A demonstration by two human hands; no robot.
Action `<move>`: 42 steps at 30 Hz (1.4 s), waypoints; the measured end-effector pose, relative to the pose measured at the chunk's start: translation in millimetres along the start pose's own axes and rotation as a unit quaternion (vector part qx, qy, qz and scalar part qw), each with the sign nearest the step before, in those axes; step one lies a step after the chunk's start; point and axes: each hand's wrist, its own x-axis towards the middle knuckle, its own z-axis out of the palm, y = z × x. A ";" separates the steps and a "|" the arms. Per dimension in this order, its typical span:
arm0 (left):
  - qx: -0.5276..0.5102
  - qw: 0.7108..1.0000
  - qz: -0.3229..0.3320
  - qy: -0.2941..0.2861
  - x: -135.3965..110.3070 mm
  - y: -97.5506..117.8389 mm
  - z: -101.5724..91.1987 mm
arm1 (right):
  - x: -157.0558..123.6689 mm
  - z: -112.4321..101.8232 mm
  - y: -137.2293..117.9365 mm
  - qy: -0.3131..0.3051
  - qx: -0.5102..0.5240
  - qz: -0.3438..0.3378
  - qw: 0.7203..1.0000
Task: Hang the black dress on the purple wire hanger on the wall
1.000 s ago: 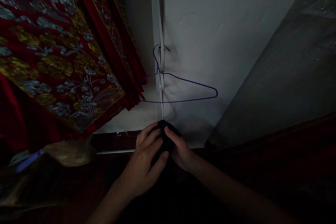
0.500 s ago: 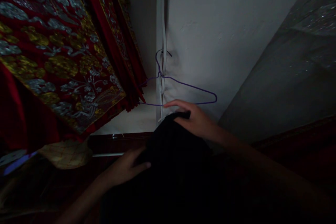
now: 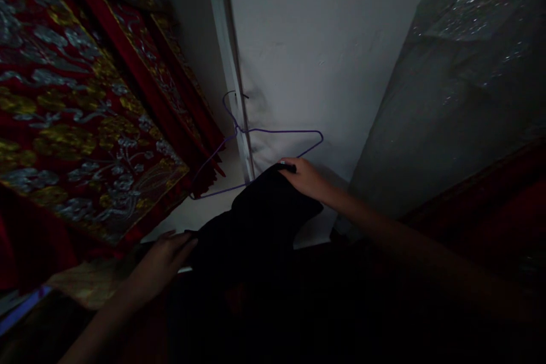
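Head view: left hand (image 3: pixel 164 260) and right hand (image 3: pixel 306 179), well apart, grip edges of a black cloth (image 3: pixel 260 213), purple hanger (image 3: pixel 281 131) and wall (image 3: pixel 315 68) just beyond them.

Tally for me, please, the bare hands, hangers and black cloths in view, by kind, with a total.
Left hand and right hand: 2 hands
Hanger: 1
Black cloth: 1
Total: 4

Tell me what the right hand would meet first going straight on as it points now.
Probably the purple hanger, near its neck: the right hand, pinching the black cloth, points up and to the left toward it. Depth is unclear in this dim view.
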 end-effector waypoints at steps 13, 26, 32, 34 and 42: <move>0.247 0.965 -0.053 0.075 45.7 10.2 6.7 | 0.3 10.9 9.0 -0.068 0.071 0.014 0.995; -0.012 0.961 -0.006 0.275 37.0 8.5 -1.0 | -18.0 -43.6 -17.6 -0.102 -0.024 -0.026 0.994; -0.217 0.922 0.033 0.318 60.8 45.6 -17.9 | -34.8 -38.4 -37.8 -0.173 0.064 -0.006 0.983; -0.202 0.924 0.056 0.320 69.5 58.0 -26.0 | -43.1 -35.7 -42.4 -0.186 0.087 -0.007 0.979; -0.152 0.938 0.090 0.297 88.8 71.7 -46.4 | -25.3 -66.7 -10.1 0.130 0.007 -0.014 0.991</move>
